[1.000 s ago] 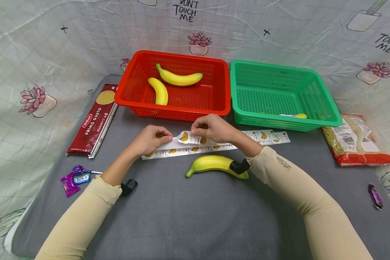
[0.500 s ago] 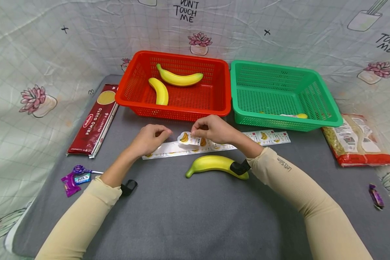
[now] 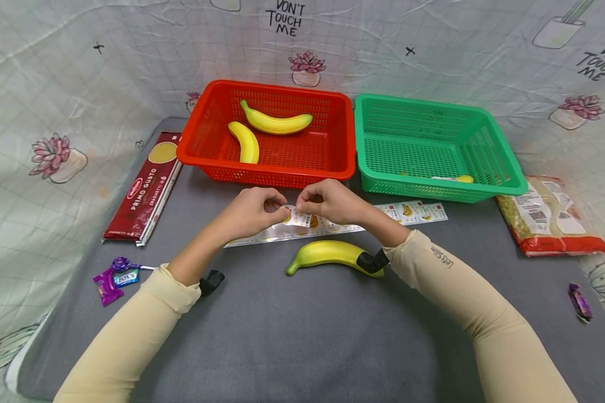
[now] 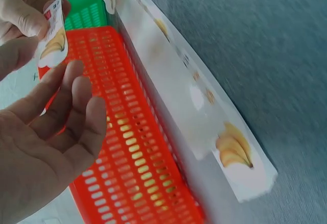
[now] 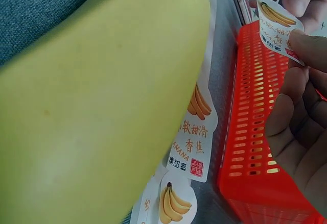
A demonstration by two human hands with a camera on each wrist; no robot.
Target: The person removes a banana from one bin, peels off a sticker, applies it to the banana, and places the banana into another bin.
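Observation:
My right hand (image 3: 333,202) pinches a small banana label sticker (image 5: 278,27) between thumb and fingertips, held above the strips. My left hand (image 3: 254,211) is at the sticker's other end, thumb and index finger parted around its edge in the left wrist view, without a plain pinch. Below the hands lie overlapping strips of banana stickers (image 3: 403,211), partly backing paper (image 4: 168,76). A yellow banana (image 3: 327,253) with a green stem lies in front of them, under my right wrist; it fills much of the right wrist view.
Behind stands a red basket (image 3: 267,174) with two bananas (image 3: 277,123); right of it, a green basket (image 3: 443,190) holds a partly hidden yellow item (image 3: 465,179). A spaghetti pack (image 3: 143,190) and sweets (image 3: 108,286) lie left; a grain bag (image 3: 559,218) and a wrapped sweet (image 3: 580,302) lie right.
My left hand has let go of the backing strip, which has dropped onto the other strips, and has moved right to the sticker. The right hand stays nearly in place with it.

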